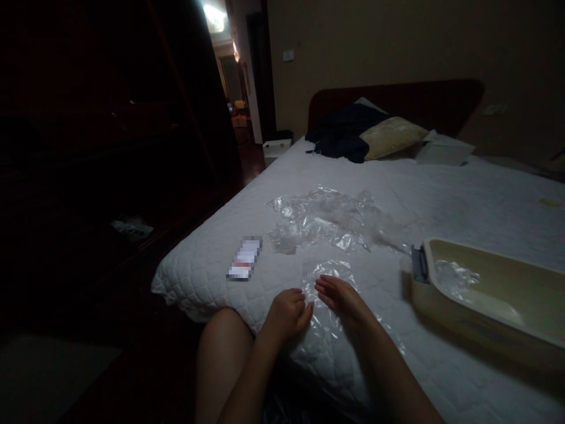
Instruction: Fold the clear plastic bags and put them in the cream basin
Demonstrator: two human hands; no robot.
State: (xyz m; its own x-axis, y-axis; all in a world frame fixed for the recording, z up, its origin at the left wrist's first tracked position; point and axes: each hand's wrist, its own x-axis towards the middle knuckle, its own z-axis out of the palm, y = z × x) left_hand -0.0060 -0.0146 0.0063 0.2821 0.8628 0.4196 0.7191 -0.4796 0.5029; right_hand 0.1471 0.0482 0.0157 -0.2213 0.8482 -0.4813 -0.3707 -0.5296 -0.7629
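Note:
A clear plastic bag (pixel 331 270) lies spread on the bed in front of me, its surface shiny and wrinkled. My left hand (pixel 288 313) rests at the bag's left side, fingers bent and thumb apart from them. Over the bag's middle is my right hand (pixel 343 299), its fingers stretched out toward the left hand. Nothing shows as gripped in either hand. Just beyond the hands is a crumpled heap of clear plastic bags (pixel 326 218).
A cream plastic bin (pixel 477 318) with a grey latch stands at right, crumpled clear plastic (pixel 457 278) inside. A phone (pixel 245 259) lies left on the white quilted bed (pixel 212 259). A beige pillow (pixel 392 137) and dark cloth (pixel 339 132) lie near the headboard (pixel 441 97).

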